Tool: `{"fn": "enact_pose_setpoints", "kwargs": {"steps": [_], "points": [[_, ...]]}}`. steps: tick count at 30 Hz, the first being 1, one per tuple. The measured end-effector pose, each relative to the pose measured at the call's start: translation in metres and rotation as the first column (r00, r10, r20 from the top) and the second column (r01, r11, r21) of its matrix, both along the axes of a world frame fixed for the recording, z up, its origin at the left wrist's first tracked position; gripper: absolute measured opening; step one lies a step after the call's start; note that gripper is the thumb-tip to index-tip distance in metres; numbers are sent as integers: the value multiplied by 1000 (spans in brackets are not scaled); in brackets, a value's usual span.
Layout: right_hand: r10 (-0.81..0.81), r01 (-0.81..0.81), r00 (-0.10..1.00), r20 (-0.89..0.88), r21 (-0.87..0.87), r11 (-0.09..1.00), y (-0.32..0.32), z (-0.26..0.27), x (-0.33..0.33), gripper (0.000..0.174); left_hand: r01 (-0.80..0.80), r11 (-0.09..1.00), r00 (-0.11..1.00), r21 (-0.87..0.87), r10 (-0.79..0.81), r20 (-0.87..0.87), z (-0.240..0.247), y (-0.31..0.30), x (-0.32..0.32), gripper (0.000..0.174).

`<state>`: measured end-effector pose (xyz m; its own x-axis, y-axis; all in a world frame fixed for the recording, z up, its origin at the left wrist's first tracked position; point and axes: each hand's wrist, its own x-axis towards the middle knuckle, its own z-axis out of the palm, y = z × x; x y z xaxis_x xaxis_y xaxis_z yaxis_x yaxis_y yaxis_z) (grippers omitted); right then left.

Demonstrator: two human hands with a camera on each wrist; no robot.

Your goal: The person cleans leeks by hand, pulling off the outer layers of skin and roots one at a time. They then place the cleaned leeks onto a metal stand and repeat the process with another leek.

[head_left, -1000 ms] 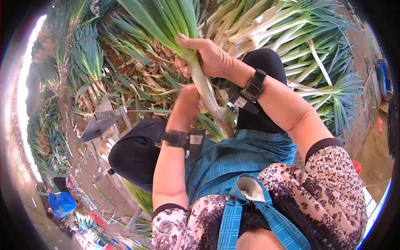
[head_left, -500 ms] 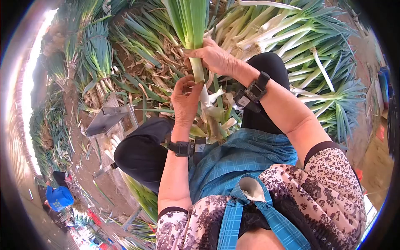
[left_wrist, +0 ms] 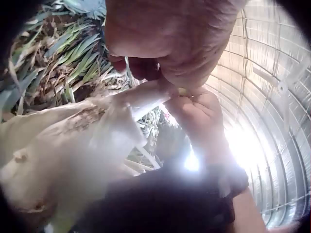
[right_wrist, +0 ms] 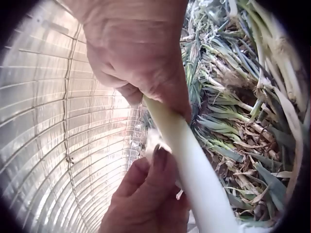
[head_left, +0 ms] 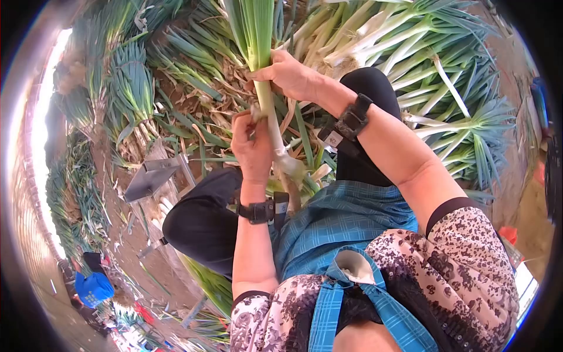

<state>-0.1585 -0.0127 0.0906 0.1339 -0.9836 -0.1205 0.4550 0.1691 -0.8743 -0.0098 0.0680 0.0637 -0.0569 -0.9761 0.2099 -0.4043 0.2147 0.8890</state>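
A leek (head_left: 265, 100) with a broad fan of green leaves stands nearly upright before the person's lap. My right hand (head_left: 291, 76) grips its pale stalk just below the leaves. Lower down, my left hand (head_left: 252, 144) is beside the stalk, thumb and fingers pinching a whitish scrap of outer skin (right_wrist: 153, 140), as the right wrist view shows. White stalk (right_wrist: 201, 182) shows smooth and bare beneath the right hand. Loose pale sheath (left_wrist: 114, 131) hangs about the lower stalk in the left wrist view. The root end is partly hidden by it.
Many leeks with white stalks (head_left: 375, 47) lie piled at the right. Tied bundles (head_left: 130, 88) stand at the left, with dry leaf litter (head_left: 202, 97) between. A metal bracket (head_left: 151, 177) is beside the left knee. Another person in blue (head_left: 94, 288) is far left.
My left hand has come up from the lower stalk to just under the right hand and now pinches skin. The leek has swung from a slant to nearly upright, its leaves shifting right, then slightly left.
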Motion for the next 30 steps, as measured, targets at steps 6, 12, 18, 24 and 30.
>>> {"fn": "enact_pose_setpoints", "kwargs": {"steps": [6,12,18,24,30], "points": [[-223,186,923,-313,-144,972,-13,-15,-6,26,98,990,972,103,-72,-225,-7,18,15,6],[-503,382,693,-516,-329,863,-6,5,-3,40,254,967,798,11,-216,563,13,12,9,26],[-601,483,594,-535,-360,798,-36,41,-25,32,419,908,717,4,-333,612,-7,11,12,12],[-564,455,765,-312,-359,815,-74,26,-81,33,364,896,833,254,-436,340,-36,62,68,22],[-517,493,847,125,181,851,-75,9,-49,22,143,983,987,-113,-150,-51,53,-40,8,27]]}}
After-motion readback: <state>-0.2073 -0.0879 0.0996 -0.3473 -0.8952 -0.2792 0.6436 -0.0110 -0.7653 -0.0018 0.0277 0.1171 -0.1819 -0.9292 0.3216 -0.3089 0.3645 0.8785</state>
